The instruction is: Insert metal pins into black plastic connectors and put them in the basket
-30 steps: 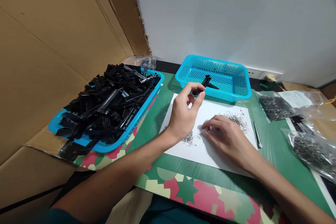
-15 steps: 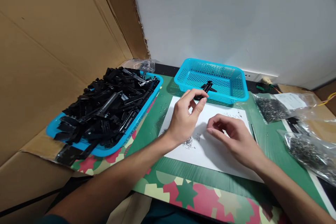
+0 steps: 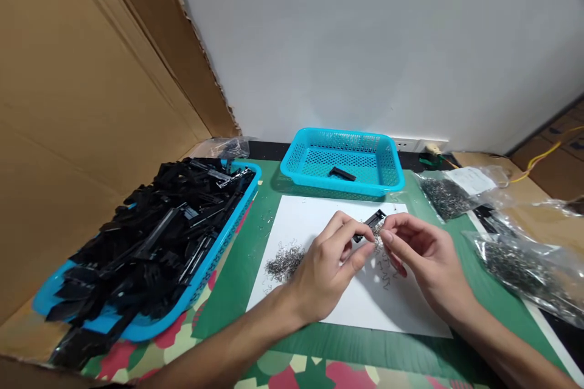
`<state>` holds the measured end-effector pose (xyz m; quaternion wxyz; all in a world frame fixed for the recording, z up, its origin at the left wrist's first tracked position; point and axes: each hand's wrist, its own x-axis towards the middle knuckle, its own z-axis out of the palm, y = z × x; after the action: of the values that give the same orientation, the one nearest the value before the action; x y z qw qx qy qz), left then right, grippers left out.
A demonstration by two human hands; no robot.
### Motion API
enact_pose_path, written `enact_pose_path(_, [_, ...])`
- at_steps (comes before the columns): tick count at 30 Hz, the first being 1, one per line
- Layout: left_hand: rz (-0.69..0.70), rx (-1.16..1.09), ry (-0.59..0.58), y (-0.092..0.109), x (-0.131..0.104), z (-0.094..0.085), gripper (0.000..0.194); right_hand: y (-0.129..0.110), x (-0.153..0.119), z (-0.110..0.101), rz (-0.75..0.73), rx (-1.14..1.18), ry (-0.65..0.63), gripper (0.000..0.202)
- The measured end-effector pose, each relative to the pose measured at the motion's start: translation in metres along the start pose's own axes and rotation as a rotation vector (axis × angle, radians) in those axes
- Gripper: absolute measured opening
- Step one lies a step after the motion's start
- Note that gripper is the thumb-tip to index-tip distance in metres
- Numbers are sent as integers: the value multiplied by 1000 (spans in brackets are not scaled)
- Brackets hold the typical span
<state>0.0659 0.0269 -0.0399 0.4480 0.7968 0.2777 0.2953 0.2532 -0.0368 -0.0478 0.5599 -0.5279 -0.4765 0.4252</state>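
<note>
My left hand (image 3: pixel 335 258) is closed on a black plastic part (image 3: pixel 375 219), whose far end sticks out past the fingers above the white sheet (image 3: pixel 298 209). Close at its right, my right hand (image 3: pixel 422 255) has thumb and forefinger pinched near the part; whatever sits between those fingertips is too small to make out. A pile of small metal springs (image 3: pixel 283 263) lies on the sheet left of my left hand, and more loose springs (image 3: pixel 383 270) are scattered beneath my hands.
A blue basket (image 3: pixel 296 179) at the back holds one black part (image 3: pixel 342 174). Another blue basket (image 3: pixel 150 329) at the left is heaped with black parts (image 3: pixel 155 231). Bags of small metal pieces (image 3: pixel 444 194) lie on the right, beside cardboard and a yellow cable (image 3: pixel 542 157).
The view has shifted. My left hand has drawn the held black part back from the basket's edge to over the sheet, and my right hand has come up beside it.
</note>
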Motion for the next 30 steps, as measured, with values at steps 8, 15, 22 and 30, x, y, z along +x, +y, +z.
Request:
enact_pose_path(8, [15,50,-19,-3,-1,4,14,-1,-5,0,20,3,-52,22])
enact_pose_path(15, [48,80,-13,-1,0,1,13,-3,-8,-1,-93,-147,-15,13])
enact_pose_path(22, [46,13,5,0,-3,1,25,5,-17,-4,-498,-448,195,10])
enact_pose_path(30, [-103,-266,93,-4,-5,9,42,3,-14,0,-774,-603,207,18])
